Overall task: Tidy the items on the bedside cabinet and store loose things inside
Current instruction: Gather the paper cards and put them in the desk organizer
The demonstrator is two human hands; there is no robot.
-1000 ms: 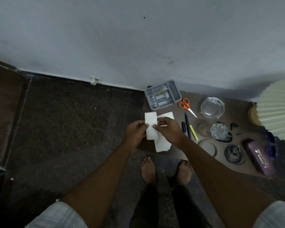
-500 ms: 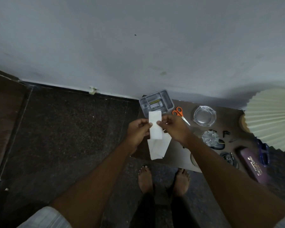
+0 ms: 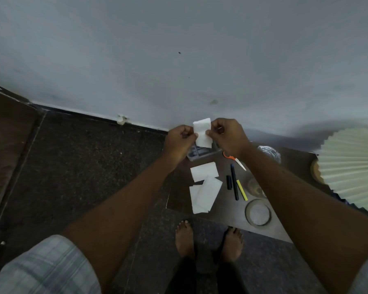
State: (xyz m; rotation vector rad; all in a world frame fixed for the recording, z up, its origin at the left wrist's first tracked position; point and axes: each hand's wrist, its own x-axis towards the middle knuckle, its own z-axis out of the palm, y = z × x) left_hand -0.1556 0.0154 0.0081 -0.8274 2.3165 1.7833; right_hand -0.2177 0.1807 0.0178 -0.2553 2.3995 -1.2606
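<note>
Single head-worn wide-angle view. Aimed forward and steeply down from over bare feet (image 3: 185,238), facing the wall (image 3: 179,60) and its join with the floor (image 3: 83,166). Lines bent toward frame edges. Top of cabinet (image 3: 223,209) seen from above, right of centre, near edge just ahead of the toes, far right corner behind lamp shade (image 3: 353,166). Both forearms (image 3: 125,209) entering from the bottom corners. On outstretched arms near frame centre, left hand (image 3: 180,141) and right hand (image 3: 227,136) pinching a paper slip (image 3: 202,132) over the cabinet's far left corner.
</note>
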